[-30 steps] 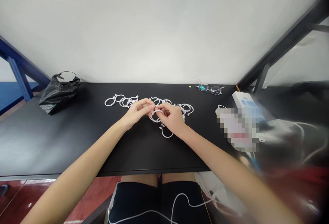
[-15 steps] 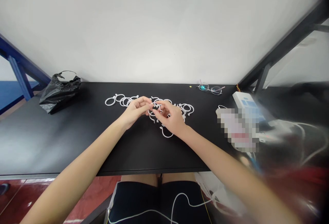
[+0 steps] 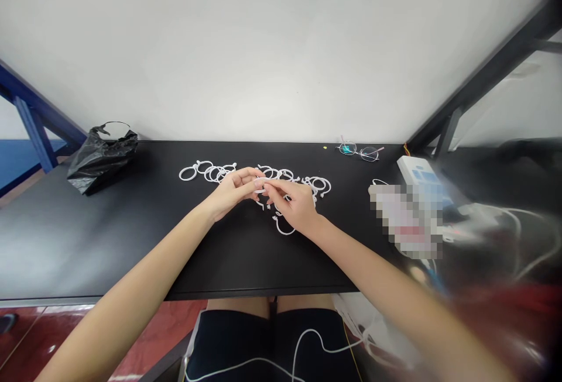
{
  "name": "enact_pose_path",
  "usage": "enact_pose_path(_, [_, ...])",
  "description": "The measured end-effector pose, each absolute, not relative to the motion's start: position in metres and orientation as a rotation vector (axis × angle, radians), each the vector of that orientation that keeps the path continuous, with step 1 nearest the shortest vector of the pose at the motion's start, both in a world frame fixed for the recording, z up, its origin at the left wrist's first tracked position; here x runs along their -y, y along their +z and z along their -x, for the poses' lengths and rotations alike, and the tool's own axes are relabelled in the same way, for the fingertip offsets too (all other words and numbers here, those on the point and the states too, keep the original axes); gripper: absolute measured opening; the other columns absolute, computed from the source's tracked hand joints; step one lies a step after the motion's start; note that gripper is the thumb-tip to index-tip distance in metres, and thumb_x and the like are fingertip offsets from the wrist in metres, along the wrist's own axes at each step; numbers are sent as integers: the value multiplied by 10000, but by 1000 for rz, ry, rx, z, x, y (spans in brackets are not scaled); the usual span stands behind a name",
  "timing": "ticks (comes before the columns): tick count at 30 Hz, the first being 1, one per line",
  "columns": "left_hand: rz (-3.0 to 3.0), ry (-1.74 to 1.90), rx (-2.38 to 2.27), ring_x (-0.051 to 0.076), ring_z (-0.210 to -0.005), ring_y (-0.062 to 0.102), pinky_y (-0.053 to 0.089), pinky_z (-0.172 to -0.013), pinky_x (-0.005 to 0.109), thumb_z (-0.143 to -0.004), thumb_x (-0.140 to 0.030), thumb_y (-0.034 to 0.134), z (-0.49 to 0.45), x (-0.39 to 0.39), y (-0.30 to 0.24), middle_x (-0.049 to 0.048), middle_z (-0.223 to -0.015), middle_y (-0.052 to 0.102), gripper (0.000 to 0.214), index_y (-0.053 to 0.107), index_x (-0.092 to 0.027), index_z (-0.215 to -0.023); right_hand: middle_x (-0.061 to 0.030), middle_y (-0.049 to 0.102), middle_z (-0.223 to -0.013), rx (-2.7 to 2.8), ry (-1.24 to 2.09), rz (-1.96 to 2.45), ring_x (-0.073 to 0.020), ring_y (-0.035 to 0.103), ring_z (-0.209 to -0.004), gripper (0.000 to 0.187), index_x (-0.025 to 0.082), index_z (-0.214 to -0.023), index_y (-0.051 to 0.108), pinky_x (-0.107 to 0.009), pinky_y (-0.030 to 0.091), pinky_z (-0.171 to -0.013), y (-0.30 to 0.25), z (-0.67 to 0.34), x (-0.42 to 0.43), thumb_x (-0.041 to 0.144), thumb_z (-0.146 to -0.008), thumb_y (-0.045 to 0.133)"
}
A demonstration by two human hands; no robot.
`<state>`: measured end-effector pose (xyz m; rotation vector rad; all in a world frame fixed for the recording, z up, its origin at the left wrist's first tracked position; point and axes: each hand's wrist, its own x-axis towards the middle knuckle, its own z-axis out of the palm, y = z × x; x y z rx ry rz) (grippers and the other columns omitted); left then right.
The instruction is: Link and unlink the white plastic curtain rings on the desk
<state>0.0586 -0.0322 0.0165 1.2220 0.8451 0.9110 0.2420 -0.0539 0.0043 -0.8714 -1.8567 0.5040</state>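
Over the middle of the black table, my left hand (image 3: 232, 191) and my right hand (image 3: 295, 199) meet at one white plastic ring (image 3: 260, 191). Thumb and fingers of each hand pinch it, the left from one side and the right from the other. Whether this ring is open or closed, my fingers hide. Beneath and behind my right hand lies a loose pile of white rings, several with open ends, such as the open ring (image 3: 286, 232) nearest me. To the left of my left hand, a row of rings, among them a round closed ring (image 3: 188, 174), rests on the tabletop.
A crumpled black plastic bag (image 3: 103, 157) stands at the table's (image 3: 211, 265) back left. Eyeglasses (image 3: 359, 151) lie at the back right. Farther right are a white box (image 3: 417, 165), a blurred-out item and cables. A white cable (image 3: 246, 362) crosses my lap.
My right fingers have closed in on the ring, and it now appears flatter, seen more edge-on. The left hand and the rings on the table have barely moved.
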Motion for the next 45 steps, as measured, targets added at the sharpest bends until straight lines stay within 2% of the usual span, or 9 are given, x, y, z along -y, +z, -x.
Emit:
enact_pose_path(3, [-1270, 853, -825, 104, -664, 589, 522, -710, 278, -748, -374, 778, -58, 33, 18, 35, -869, 699, 376, 688, -176, -1054, -33, 749, -776, 1846, 531, 860, -146, 705, -631, 253, 199, -968, 711, -254, 550, -621, 4, -243, 54, 319, -968, 489])
enact_pose_path(7, [-1326, 832, -805, 136, -720, 617, 523, -720, 286, -724, -358, 792, -58, 33, 19, 62, -895, 715, 391, 709, -163, -1052, -26, 754, -768, 1822, 541, 802, -142, 725, -650, 223, 198, -954, 708, -237, 558, -627, 4, -243, 54, 283, -964, 502])
enact_pose_path(14, [-1347, 857, -778, 130, -728, 602, 514, -764, 290, -768, -370, 759, -57, 32, 16, 57, -872, 707, 354, 712, -154, -1045, -27, 750, -802, 1726, 692, 787, -135, 723, -638, 193, 191, -998, 689, -234, 581, -615, 7, -241, 55, 324, -928, 567])
enact_pose_path(20, [-1349, 867, -798, 141, -752, 613, 512, -780, 298, -776, -378, 752, -58, 33, 14, 49, -872, 705, 344, 712, -166, -1043, -19, 751, -753, 1671, 791, 837, -141, 726, -594, 213, 192, -841, 692, -220, 583, -551, 8, -240, 56, 357, -919, 582])
enact_pose_path(28, [-1388, 879, -812, 168, -792, 639, 513, -783, 304, -785, -393, 740, -58, 33, 14, 58, -888, 718, 345, 709, -173, -1050, -27, 763, -795, 1653, 846, 856, -154, 738, -623, 251, 195, -858, 690, -247, 610, -586, 6, -239, 56, 405, -925, 569])
enact_pose_path(34, [-1407, 882, -813, 146, -759, 609, 499, -770, 291, -788, -403, 735, -60, 33, 15, 42, -858, 704, 337, 705, -181, -1040, -22, 747, -776, 1685, 799, 823, -136, 722, -605, 223, 194, -889, 684, -233, 591, -578, 4, -241, 53, 366, -937, 550])
enact_pose_path(37, [-1497, 954, -942, 152, -737, 602, 495, -742, 294, -784, -458, 721, -59, 32, 16, 44, -853, 689, 372, 689, -177, -1025, -29, 742, -824, 1729, 702, 831, -139, 720, -661, 189, 201, -983, 669, -251, 589, -623, 3, -242, 50, 343, -929, 556])
enact_pose_path(41, [-1886, 1198, -1387, 192, -782, 597, 473, -762, 320, -756, -491, 730, -47, 27, 17, 45, -874, 647, 422, 641, -186, -1034, -48, 735, -893, 1847, 550, 847, -165, 705, -782, 217, 209, -1061, 648, -285, 575, -690, 3, -243, 48, 333, -885, 623])
enact_pose_path(45, [-2278, 1107, -1778, 273, -929, 585, 430, -860, 386, -820, -478, 656, -32, 20, 14, 95, -976, 647, 373, 623, -183, -1047, -92, 714, -1076, 2188, 409, 700, -240, 630, -1040, 233, 204, -975, 677, -428, 511, -934, -1, -244, 46, 363, -812, 730])
